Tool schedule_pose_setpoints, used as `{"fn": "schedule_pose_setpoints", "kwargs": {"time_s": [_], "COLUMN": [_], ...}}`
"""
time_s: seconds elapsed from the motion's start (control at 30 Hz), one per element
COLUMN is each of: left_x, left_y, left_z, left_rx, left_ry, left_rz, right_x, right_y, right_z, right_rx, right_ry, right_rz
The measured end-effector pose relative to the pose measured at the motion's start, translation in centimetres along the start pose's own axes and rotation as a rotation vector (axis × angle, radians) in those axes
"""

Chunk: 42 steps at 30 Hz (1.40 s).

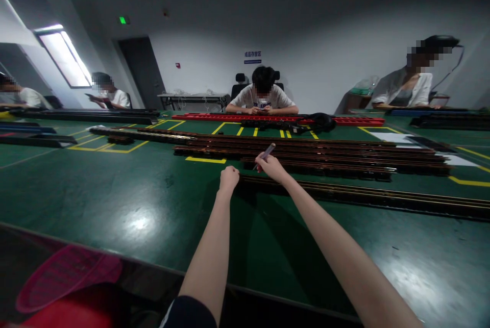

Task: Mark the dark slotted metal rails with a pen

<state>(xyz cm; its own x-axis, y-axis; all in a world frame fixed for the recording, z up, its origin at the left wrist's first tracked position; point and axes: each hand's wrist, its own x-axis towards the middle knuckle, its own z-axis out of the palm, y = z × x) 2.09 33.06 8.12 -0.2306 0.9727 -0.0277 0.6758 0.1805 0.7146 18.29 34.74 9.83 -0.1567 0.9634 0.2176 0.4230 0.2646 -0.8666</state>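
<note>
My left hand (pixel 229 179) is closed at the near-left end of a long dark strip (pixel 363 196) with thin gold-coloured lines. Its fingertips are turned away, and the strip's end is hidden by them. In my right hand (pixel 272 167) is a slim pen-like tool (pixel 268 151), tilted with its upper end to the right; its lower tip points down near the strip. Just beyond both hands lies a stack of long dark strips with copper-coloured edges (pixel 325 150), side by side across the green table (pixel 115 185).
Red slotted rails (pixel 214 118) and a coiled black cable (pixel 320 122) lie farther back. Black lengths (pixel 38 139) are at left, white sheets (pixel 396 138) at right. Across the table sits a person (pixel 264 96); others sit at both sides. A pink basket (pixel 69 272) stands below the front edge.
</note>
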Motion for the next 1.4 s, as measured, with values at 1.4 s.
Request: {"fn": "schedule_pose_setpoints", "kwargs": {"time_s": [1.4], "left_x": [-0.6], "left_y": [0.7], "left_z": [0.3], "left_rx": [-0.031], "left_ry": [-0.035], "left_rz": [-0.007], "right_x": [-1.4], "right_y": [2.1], "right_z": [-0.8], "right_rx": [0.288], "right_ry": [-0.089], "right_rz": [-0.13]}}
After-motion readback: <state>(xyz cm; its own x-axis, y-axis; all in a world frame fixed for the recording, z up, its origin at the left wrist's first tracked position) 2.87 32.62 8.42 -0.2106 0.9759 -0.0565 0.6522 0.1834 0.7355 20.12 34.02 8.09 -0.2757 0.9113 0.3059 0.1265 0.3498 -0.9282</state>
